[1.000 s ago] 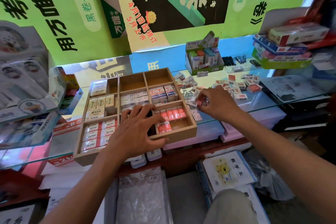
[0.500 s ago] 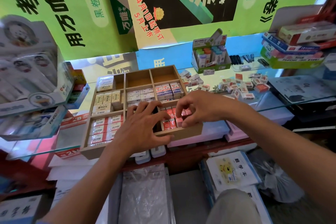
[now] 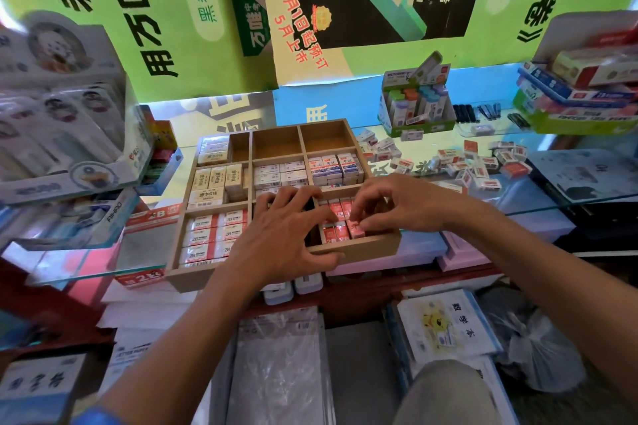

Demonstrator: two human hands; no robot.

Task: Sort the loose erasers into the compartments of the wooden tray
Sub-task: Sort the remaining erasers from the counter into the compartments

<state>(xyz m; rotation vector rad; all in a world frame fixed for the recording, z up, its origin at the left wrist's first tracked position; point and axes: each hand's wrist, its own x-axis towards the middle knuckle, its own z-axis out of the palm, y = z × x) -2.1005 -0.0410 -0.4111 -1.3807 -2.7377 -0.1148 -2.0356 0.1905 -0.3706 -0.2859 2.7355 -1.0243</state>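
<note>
The right hand [image 3: 411,207] pinches a red eraser [image 3: 355,228] by its sleeve sides, light, stiff, at the wooden tray's [image 3: 359,248] near-right compartment; left hand [image 3: 286,235], fingers spread, steadies the tray

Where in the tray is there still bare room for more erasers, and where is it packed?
Free: the two far compartments of the wooden tray, middle and right, show bare wood, as does the gap beside the cream erasers. Crowded: the 2B erasers fill the near-left compartment, and the near-right one under the right hand holds red erasers. The left hand hides the near-middle.
</note>
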